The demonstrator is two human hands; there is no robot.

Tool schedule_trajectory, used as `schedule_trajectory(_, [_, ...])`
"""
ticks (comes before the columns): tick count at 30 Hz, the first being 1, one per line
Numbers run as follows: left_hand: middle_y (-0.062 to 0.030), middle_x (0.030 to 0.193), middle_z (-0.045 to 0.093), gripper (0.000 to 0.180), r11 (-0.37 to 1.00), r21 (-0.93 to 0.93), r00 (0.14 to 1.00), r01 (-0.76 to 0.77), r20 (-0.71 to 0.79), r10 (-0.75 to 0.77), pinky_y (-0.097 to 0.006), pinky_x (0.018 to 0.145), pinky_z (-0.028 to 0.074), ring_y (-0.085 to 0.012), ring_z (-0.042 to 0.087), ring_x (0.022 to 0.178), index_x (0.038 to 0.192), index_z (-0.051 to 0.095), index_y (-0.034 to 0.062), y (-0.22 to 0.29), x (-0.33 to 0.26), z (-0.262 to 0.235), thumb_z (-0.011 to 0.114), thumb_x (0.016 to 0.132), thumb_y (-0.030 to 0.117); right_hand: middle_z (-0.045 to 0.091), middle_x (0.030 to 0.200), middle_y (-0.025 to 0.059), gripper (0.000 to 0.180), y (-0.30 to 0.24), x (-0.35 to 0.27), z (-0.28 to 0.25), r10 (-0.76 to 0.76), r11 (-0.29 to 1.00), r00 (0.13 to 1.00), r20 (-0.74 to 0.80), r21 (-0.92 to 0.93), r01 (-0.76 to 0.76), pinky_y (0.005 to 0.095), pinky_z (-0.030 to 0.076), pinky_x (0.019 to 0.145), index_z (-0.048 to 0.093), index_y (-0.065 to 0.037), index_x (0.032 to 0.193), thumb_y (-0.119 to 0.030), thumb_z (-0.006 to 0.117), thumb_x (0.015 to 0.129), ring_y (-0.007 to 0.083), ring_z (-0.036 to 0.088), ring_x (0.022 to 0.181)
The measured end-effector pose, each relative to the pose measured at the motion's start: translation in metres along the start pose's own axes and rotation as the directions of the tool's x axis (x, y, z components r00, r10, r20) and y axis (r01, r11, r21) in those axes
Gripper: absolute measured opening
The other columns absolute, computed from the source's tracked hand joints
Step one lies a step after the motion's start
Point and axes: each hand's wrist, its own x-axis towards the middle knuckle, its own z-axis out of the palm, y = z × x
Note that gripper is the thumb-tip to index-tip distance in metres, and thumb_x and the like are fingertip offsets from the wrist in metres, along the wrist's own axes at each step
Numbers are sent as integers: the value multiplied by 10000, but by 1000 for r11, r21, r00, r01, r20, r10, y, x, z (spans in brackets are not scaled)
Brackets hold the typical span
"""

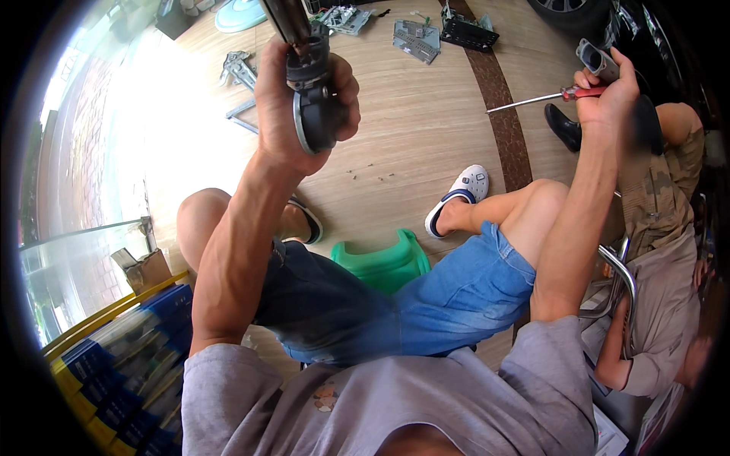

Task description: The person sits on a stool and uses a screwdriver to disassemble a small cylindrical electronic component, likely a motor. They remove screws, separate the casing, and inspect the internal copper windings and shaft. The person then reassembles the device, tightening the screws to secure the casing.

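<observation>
My left hand point(293, 114) is raised in front of me and grips a dark cylindrical metal part point(312, 83) with a shiny ring and a rod running up out of the picture. My right hand point(608, 95) is held up at the right and holds a red-handled screwdriver point(544, 97), its shaft pointing left, together with a small grey metal piece point(597, 59). I sit on a green plastic stool point(384, 262) in blue denim shorts, feet in slippers on the wooden floor.
Metal brackets point(237, 70) and grey electronic parts point(417, 38) lie on the floor ahead. Another person in khaki clothes point(661, 251) sits close at the right by a chrome tube point(620, 270). A yellow rack of blue packages point(129, 357) stands at lower left.
</observation>
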Motion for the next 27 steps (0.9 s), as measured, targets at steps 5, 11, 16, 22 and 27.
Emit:
schedule_trajectory(5, [-88,674,581,635,999,32,1000,4,21,-5,-311,421,419,-221,563,506,772,579,58,3,-5,-2,323,928,619,555,623,44,202,10,-2,3,31,1000,998,48,4,-31,318,315,491,568,-59,708,-184,625,856,153,405,487])
schedule_trajectory(11, [-96,674,577,635,998,59,995,13,100,-19,-317,423,421,-232,559,508,779,575,56,-3,1,-5,322,927,619,520,626,37,211,3,-8,10,17,999,999,-46,-31,-19,302,304,493,527,-70,715,-172,601,884,140,379,495])
schedule_trajectory(16, [-29,675,592,507,999,37,994,-23,109,18,-283,426,438,-159,571,517,819,597,103,-6,1,-7,402,946,554,534,629,41,198,4,-4,4,22,999,1000,-6,-45,-22,307,305,487,547,-57,734,-172,608,884,145,386,496])
schedule_trajectory(22, [-45,680,587,572,999,17,998,-43,47,42,-308,415,343,-185,505,520,891,595,120,-6,2,-16,388,932,652,547,634,48,185,4,-1,-1,42,999,998,54,-12,-41,308,310,481,554,-52,745,-163,610,882,144,399,497])
schedule_trajectory(27, [-65,688,576,585,989,96,988,-110,116,99,-321,425,365,-197,502,522,915,583,99,3,-5,-36,407,928,656,560,654,50,188,3,8,-2,46,997,998,50,-60,-43,295,318,466,604,-19,816,-192,632,887,150,428,502])
